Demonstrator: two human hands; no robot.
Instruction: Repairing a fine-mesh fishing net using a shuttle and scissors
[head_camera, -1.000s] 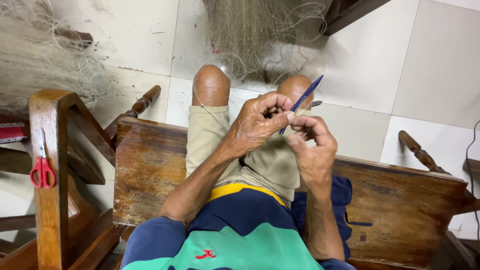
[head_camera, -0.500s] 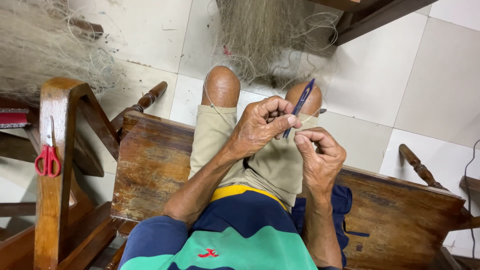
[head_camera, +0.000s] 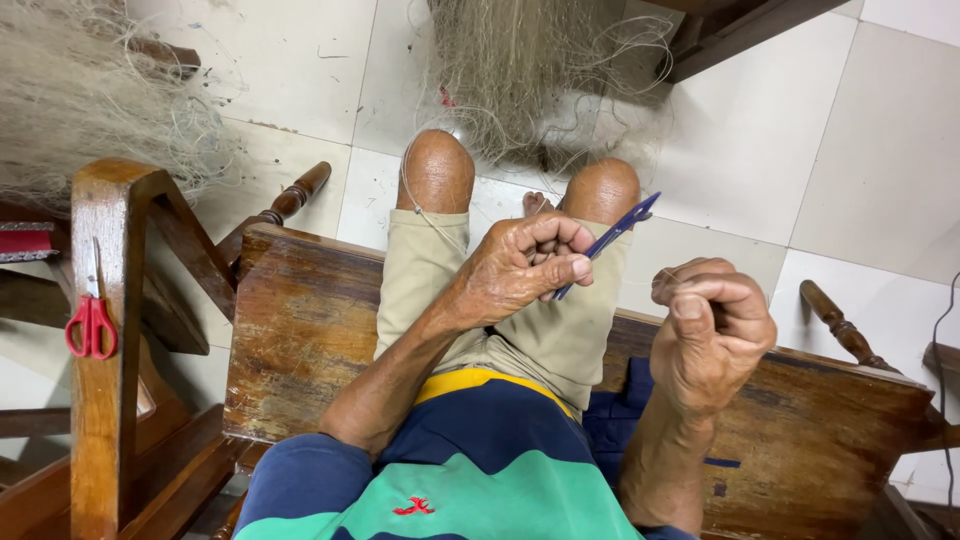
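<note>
Both hands busy: left grip (head_camera: 520, 270) pinching blue netting needle (head_camera: 610, 240), right grip (head_camera: 712, 330) curled, keeping thin line (head_camera: 668, 272) taut.

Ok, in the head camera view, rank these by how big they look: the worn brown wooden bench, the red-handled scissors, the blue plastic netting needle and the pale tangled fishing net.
1. Worn brown wooden bench, largest.
2. Pale tangled fishing net; it runs out of frame, so its rank is unsure.
3. and 4. Red-handled scissors and blue plastic netting needle, held in the left hand, look alike in size.
</note>
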